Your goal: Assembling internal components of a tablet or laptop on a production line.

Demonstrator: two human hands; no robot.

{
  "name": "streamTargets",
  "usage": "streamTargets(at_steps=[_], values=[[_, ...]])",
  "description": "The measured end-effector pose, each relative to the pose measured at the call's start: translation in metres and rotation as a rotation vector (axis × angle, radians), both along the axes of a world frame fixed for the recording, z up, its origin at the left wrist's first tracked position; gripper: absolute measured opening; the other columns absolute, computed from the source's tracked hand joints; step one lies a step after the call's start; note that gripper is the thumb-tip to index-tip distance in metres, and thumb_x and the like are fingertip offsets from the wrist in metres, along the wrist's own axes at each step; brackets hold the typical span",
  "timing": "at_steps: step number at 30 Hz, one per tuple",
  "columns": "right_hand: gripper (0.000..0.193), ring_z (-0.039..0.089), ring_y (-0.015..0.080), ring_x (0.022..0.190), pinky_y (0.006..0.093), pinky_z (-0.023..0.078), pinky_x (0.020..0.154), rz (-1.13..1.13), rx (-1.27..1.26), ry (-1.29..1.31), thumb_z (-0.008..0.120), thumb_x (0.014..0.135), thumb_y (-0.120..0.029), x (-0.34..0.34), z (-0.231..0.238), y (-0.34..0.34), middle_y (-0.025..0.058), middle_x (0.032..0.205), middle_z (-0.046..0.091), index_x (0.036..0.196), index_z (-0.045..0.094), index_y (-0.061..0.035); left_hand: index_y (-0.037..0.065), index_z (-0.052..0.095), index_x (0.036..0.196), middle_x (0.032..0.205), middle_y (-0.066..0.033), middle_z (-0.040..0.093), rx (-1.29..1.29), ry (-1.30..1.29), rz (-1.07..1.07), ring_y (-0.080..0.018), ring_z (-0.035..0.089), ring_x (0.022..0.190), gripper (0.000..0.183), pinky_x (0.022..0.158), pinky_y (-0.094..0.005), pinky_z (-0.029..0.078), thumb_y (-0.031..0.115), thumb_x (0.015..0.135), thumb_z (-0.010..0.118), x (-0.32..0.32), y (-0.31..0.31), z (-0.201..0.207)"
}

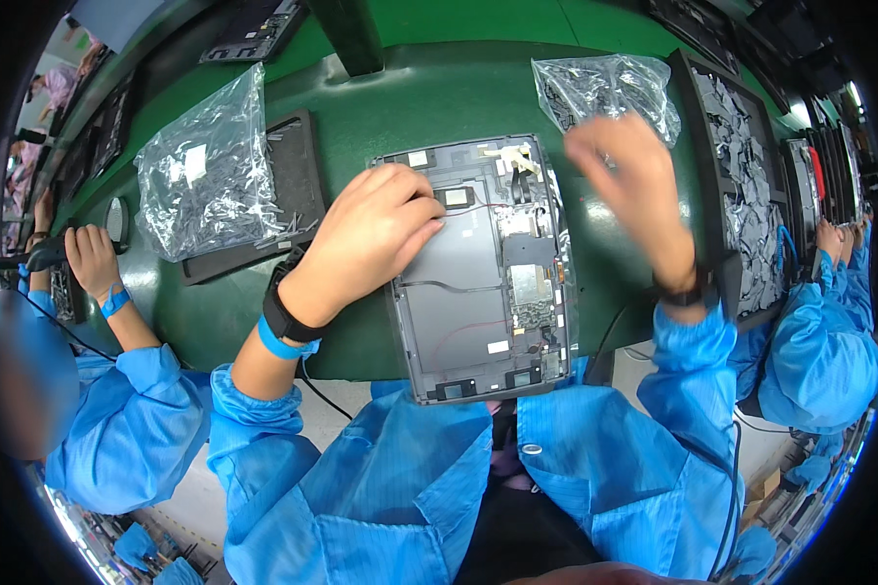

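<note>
An opened tablet [458, 312] lies in front of me at the bench's near edge, its grey inner face and circuit board [531, 292] exposed. My left hand [380, 226] is over its upper left part, thumb and fingers pinched beside a small dark rectangular part [454, 198]. Whatever sits between those fingertips is too small to make out. To the right of the tablet, my right hand [636, 175] is raised in front of a clear plastic bag [610, 86]. Motion blurs its fingers, so their grip cannot be read. Pale tape and dark cables [519, 164] run along the tablet's top right.
A clear bag of small grey strips [205, 180] rests on a dark tray [298, 161] at left. On the right, a black tray [746, 195] holds grey, shiny pieces. A dark post [346, 39] rises at the back. Co-workers in blue sit at both sides, one gripping a dark tool [47, 253].
</note>
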State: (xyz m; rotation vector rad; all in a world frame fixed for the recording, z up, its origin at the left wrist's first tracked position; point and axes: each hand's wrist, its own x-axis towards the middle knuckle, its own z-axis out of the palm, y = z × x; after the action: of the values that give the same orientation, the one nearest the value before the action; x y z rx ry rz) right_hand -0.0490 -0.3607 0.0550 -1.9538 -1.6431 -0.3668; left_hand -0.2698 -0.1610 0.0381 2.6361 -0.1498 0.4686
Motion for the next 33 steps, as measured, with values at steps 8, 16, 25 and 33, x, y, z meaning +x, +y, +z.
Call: streamTargets(at_steps=[8, 16, 25, 33], values=[[0.007, 0.062, 0.0365, 0.085, 0.0461, 0.050, 0.074, -0.208, -0.219, -0.076, 0.065, 0.077, -0.009, 0.045, -0.042, 0.053, 0.0169, 0.080, 0.062, 0.077, 0.064, -0.0020, 0.004, 0.066, 0.102, 0.111, -0.0105, 0.061, 0.000, -0.014, 0.091, -0.0297, 0.058, 0.107, 0.028, 0.090, -0.0403, 0.047, 0.009, 0.075, 0.073, -0.027, -0.013, -0.003], [0.006, 0.059, 0.0356, 0.084, 0.0447, 0.048, 0.072, -0.167, -0.189, -0.151, 0.061, 0.085, -0.005, 0.046, -0.038, 0.043, 0.0151, 0.083, 0.058, 0.088, 0.057, -0.0022, 0.005, 0.070, 0.092, 0.086, -0.0092, 0.069, -0.068, -0.210, 0.392, -0.0287, 0.064, 0.084, 0.011, 0.075, -0.0372, 0.052, 0.005, 0.080, 0.070, -0.065, 0.010, -0.005], [0.011, 0.067, 0.0255, 0.078, 0.0325, 0.052, 0.071, -0.191, -0.069, 0.316, 0.062, 0.091, -0.009, 0.044, -0.026, 0.026, 0.0139, 0.086, 0.068, 0.097, 0.061, -0.0009, 0.003, 0.070, 0.092, 0.078, -0.0105, 0.067, 0.014, 0.134, 0.790, -0.0236, 0.064, 0.071, 0.016, 0.065, -0.0344, 0.050, 0.014, 0.081, 0.070, -0.080, 0.046, -0.015], [0.012, 0.059, 0.0070, 0.070, 0.0214, 0.048, 0.065, -0.034, -0.017, 0.886, 0.066, 0.089, -0.010, 0.017, -0.020, 0.013, 0.0025, 0.082, 0.069, 0.096, 0.069, -0.0004, 0.000, 0.068, 0.090, 0.076, -0.0098, 0.066, -0.027, 0.170, 0.775, -0.0184, 0.061, 0.065, 0.012, 0.063, -0.0311, 0.049, 0.009, 0.082, 0.069, -0.082, 0.049, -0.016]])
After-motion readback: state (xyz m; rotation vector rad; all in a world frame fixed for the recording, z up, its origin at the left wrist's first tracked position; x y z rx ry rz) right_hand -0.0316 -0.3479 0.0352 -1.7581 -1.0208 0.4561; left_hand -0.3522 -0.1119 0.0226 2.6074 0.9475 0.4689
